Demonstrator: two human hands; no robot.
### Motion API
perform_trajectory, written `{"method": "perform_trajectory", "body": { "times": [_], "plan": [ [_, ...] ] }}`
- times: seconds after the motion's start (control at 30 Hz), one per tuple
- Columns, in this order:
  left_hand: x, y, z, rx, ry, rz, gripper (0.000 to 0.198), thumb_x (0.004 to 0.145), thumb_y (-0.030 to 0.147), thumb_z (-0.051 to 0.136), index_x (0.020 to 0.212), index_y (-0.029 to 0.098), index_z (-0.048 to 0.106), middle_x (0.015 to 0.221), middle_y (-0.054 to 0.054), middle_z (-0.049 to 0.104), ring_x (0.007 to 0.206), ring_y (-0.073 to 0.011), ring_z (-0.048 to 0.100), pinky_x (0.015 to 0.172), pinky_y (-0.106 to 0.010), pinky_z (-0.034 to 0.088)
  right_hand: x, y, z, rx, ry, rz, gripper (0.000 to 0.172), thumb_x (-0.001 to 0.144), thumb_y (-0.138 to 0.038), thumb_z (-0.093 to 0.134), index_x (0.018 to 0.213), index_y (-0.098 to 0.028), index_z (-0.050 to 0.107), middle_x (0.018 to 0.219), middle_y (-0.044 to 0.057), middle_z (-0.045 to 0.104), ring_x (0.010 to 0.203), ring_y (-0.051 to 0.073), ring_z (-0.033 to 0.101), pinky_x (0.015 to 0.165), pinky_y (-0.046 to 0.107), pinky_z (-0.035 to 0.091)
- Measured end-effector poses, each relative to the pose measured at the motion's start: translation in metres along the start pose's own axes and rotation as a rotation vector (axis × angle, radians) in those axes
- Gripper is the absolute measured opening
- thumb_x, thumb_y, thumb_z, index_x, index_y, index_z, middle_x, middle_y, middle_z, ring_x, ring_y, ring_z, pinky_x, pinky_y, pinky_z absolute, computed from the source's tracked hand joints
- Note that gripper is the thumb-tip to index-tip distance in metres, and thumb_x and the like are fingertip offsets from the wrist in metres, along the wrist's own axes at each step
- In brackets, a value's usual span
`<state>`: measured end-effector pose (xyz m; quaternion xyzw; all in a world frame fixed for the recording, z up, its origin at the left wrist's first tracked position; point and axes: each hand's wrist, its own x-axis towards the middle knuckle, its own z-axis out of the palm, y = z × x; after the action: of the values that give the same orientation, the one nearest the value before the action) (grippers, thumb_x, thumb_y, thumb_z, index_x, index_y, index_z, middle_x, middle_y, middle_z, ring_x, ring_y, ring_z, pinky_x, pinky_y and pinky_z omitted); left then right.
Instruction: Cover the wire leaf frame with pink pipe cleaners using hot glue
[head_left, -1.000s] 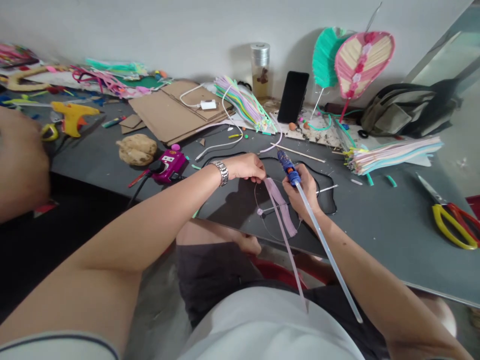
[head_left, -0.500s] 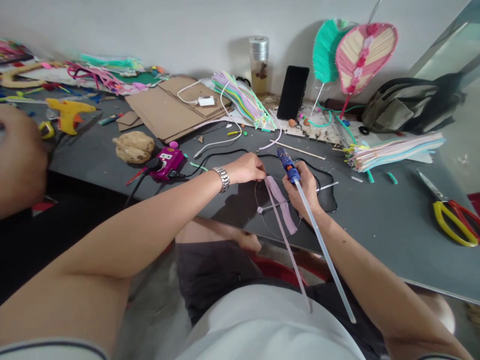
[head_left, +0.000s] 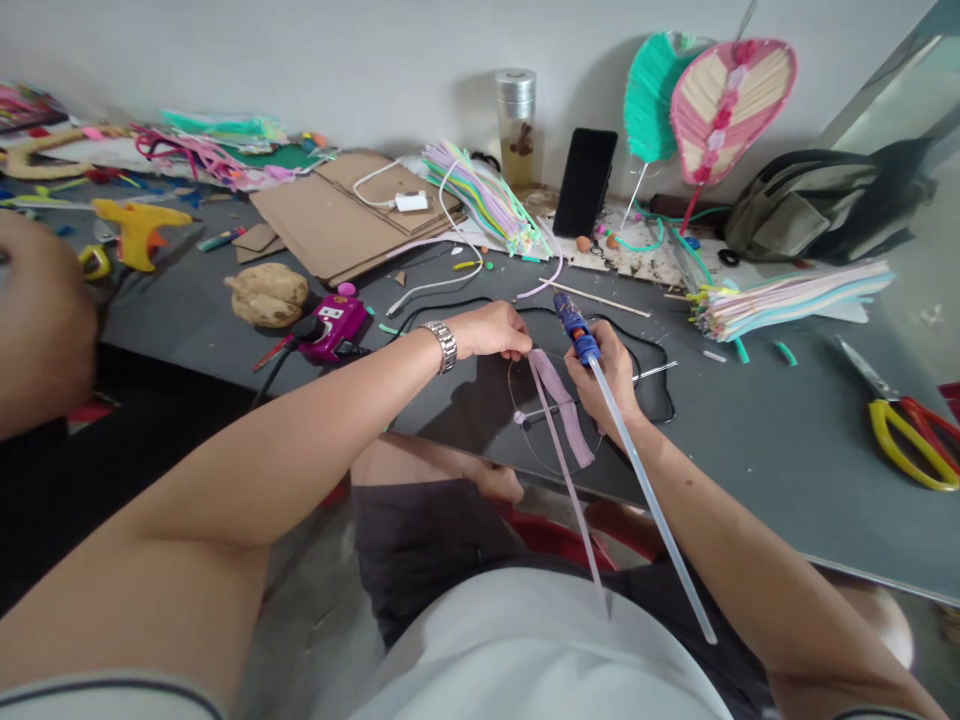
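Fingers: left hand (head_left: 491, 332) pinches the far end of the pink straws (head_left: 562, 410); right hand (head_left: 613, 385) is wrapped round the blue glue gun (head_left: 576, 328).
Where: straws lie on the grey table (head_left: 750, 440), near edge, between both hands, over a thin wire hoop (head_left: 512, 390).
Arms: both reach in from near, wrists low; gun's clear stick trails back toward me.
Tip: I'd pinch firm and dab glue small, I reckon.

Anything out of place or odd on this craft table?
Nothing damaged or spilled. Short green straw offcuts lie scattered on the grey table beside the pastel straw stack, and a black cord loops round the spot where the left hand pinches pink straw strips and the right hand holds the blue glue gun.
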<state>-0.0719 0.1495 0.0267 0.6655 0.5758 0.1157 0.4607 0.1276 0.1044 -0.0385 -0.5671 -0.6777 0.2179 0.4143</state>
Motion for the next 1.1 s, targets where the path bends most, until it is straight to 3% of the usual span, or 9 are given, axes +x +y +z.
{"method": "perform_trajectory", "body": {
  "times": [0.17, 0.33, 0.47, 0.63, 0.87, 1.0, 1.1],
  "plan": [
    [-0.006, 0.003, 0.005, 0.14, 0.057, 0.03, 0.013, 0.068, 0.014, 0.063, 0.056, 0.016, 0.064, 0.055, 0.001, 0.061, 0.054, -0.0116, 0.05, 0.053, -0.025, 0.033, 0.0, 0.001, -0.001, -0.009, -0.003, 0.007, 0.016, 0.076, -0.025, 0.058, 0.084, -0.027, 0.044, 0.071, -0.004, 0.053, 0.063, 0.017, 0.047, 0.065, 0.03, 0.038],
    [-0.002, 0.003, 0.001, -0.02, -0.007, -0.004, 0.012, 0.072, 0.014, 0.062, 0.061, 0.016, 0.068, 0.062, -0.002, 0.068, 0.062, -0.0124, 0.061, 0.059, -0.022, 0.041, 0.001, 0.001, -0.002, 0.003, 0.005, 0.034, 0.015, 0.077, -0.026, 0.057, 0.085, -0.027, 0.045, 0.073, -0.003, 0.052, 0.064, 0.018, 0.048, 0.067, 0.03, 0.039],
    [0.004, 0.002, -0.003, -0.046, -0.034, -0.025, 0.016, 0.073, 0.018, 0.063, 0.059, 0.016, 0.068, 0.062, -0.002, 0.068, 0.062, -0.0127, 0.063, 0.057, -0.022, 0.04, 0.001, 0.002, -0.001, 0.013, 0.01, 0.028, 0.016, 0.076, -0.024, 0.058, 0.085, -0.027, 0.045, 0.075, -0.004, 0.054, 0.067, 0.018, 0.05, 0.069, 0.03, 0.041],
    [0.004, 0.003, 0.0, 0.016, -0.02, 0.026, 0.014, 0.068, 0.014, 0.061, 0.054, 0.016, 0.063, 0.057, -0.001, 0.063, 0.058, -0.0127, 0.056, 0.059, -0.024, 0.041, 0.0, 0.001, -0.001, 0.015, 0.006, 0.02, 0.016, 0.075, -0.025, 0.057, 0.085, -0.027, 0.045, 0.073, -0.004, 0.053, 0.064, 0.017, 0.049, 0.067, 0.03, 0.04],
    [-0.001, -0.001, 0.009, 0.178, 0.084, 0.111, 0.016, 0.07, 0.017, 0.062, 0.054, 0.017, 0.062, 0.048, 0.003, 0.049, 0.049, -0.0107, 0.039, 0.051, -0.028, 0.025, 0.0, -0.001, -0.003, 0.009, -0.012, 0.03, 0.015, 0.076, -0.026, 0.057, 0.083, -0.027, 0.044, 0.072, -0.003, 0.054, 0.064, 0.018, 0.05, 0.068, 0.031, 0.041],
    [-0.003, -0.009, 0.012, 0.147, 0.113, 0.122, 0.015, 0.074, 0.021, 0.065, 0.061, 0.016, 0.07, 0.055, 0.0, 0.061, 0.052, -0.0121, 0.05, 0.053, -0.026, 0.033, 0.001, -0.002, -0.004, 0.043, 0.028, 0.066, 0.015, 0.075, -0.026, 0.058, 0.082, -0.027, 0.045, 0.072, -0.003, 0.056, 0.066, 0.018, 0.052, 0.069, 0.032, 0.043],
    [-0.008, -0.015, 0.013, -0.056, 0.134, 0.093, 0.018, 0.082, 0.029, 0.066, 0.072, 0.016, 0.074, 0.07, -0.005, 0.073, 0.061, -0.0137, 0.062, 0.058, -0.024, 0.043, 0.005, -0.003, -0.005, 0.157, 0.09, 0.103, 0.017, 0.073, -0.027, 0.063, 0.08, -0.026, 0.048, 0.073, -0.003, 0.059, 0.065, 0.017, 0.054, 0.069, 0.033, 0.047]
  ]
}}
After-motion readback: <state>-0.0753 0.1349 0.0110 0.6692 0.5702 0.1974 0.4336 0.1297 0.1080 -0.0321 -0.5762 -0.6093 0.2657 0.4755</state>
